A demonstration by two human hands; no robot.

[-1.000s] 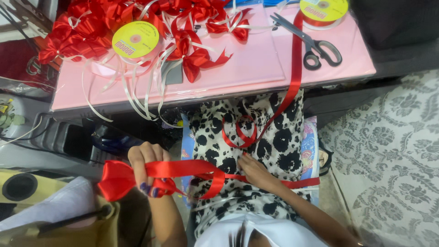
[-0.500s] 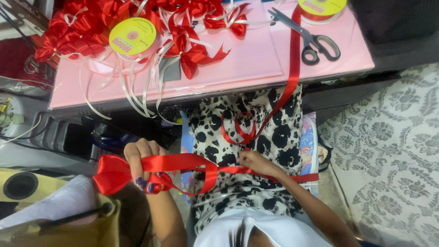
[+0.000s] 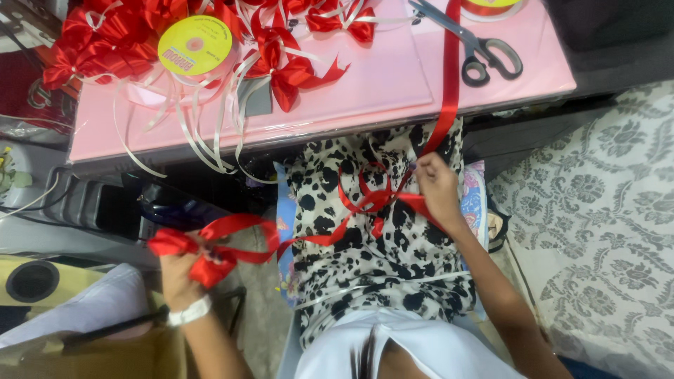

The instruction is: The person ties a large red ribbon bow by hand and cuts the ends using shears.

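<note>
My left hand [image 3: 181, 275] is closed around folded loops of red satin ribbon [image 3: 210, 245], held out to the left of my lap. From there the ribbon runs right across my black-and-white spotted skirt [image 3: 379, 267] to my right hand [image 3: 435, 189], which pinches it near my knees. Above my right hand the ribbon climbs over the edge of the pink table [image 3: 379, 84] toward a spool at the top edge.
Finished red bows [image 3: 288, 67] with cream tails are heaped on the table's left, around a yellow ribbon spool [image 3: 195, 45]. Black-handled scissors [image 3: 477, 49] lie at the right. A patterned rug [image 3: 604, 231] covers the floor to my right; a cardboard box [image 3: 91, 354] sits lower left.
My left hand has dropped lower and leftward with the folded loops. My right hand has moved up and away along the ribbon, so the strand between them now hangs slack.
</note>
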